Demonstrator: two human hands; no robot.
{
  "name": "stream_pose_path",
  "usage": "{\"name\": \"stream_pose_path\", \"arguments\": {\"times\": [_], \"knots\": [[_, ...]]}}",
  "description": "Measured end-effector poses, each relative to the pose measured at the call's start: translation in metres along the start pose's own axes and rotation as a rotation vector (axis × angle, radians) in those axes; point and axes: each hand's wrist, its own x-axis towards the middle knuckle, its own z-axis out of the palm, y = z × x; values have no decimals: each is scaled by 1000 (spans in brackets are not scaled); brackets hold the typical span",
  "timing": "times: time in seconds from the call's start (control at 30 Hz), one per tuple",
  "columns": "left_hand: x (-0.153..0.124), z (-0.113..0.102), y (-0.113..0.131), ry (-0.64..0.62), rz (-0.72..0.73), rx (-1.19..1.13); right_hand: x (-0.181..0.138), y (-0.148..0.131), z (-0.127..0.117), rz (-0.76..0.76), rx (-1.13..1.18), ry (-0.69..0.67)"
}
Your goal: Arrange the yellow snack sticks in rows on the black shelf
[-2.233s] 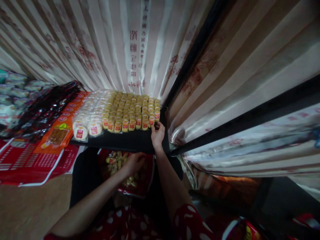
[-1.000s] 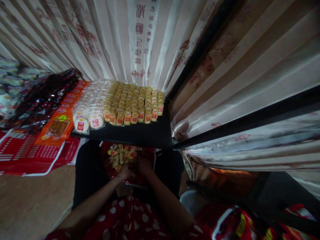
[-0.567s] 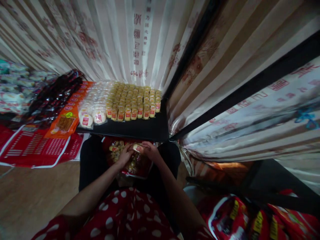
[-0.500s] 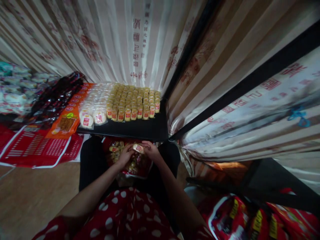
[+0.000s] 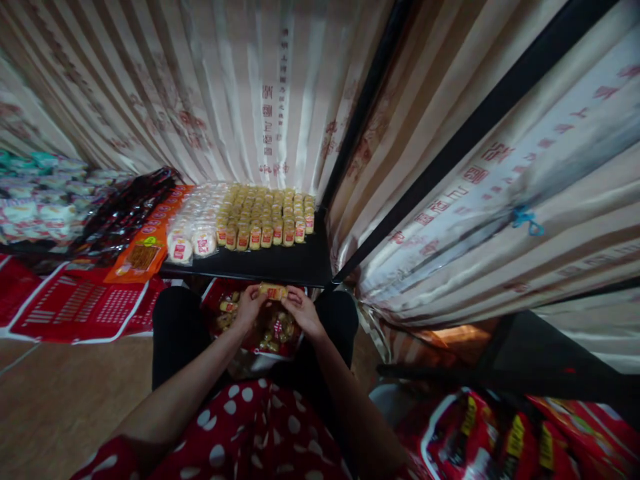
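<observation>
Left hand [image 5: 249, 305] and right hand [image 5: 301, 312] both pinching one wrapped cake [image 5: 273, 291]. Slick wrapper might slip, dropping it into the red bag [image 5: 211, 299] at 6 o'clock.

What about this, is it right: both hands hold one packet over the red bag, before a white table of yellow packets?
No: the head view shows the table is black, not white. The left hand and right hand do hold one packet over the red bag.

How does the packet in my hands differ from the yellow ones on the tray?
The packet lies sideways, pinched between left hand and right hand; the yellow ones stand upright in rows on the black tray. It is alone, they are many. Both show yellow with red labels.
</observation>
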Motion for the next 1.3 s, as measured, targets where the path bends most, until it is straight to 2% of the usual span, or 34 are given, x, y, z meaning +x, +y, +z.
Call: {"name": "stream_pose_path", "arguments": {"times": [0.07,0.27,0.6,0.73,0.87,1.07,1.17,1.3], "knots": [[-2,3,0,-9,-8,-18,-1,-1,0,10,36,20],[-10,8,-4,-146,-26,41,0,-10,-2,-27,97,164],[4,8,5,-120,38,265,9,-19,1,-119,88,208],[12,14,8,-120,152,340,9,-27,-2,-143,85,219],[21,19,10,-175,311,410,12,-34,-5,-139,73,216],[32,29,29,-242,469,575,29,-50,-7,-187,104,270],[40,40,41,-236,477,520,40,-53,-7,-235,148,309],[53,60,48,-205,454,438,51,-54,-8,-250,119,272]]}}
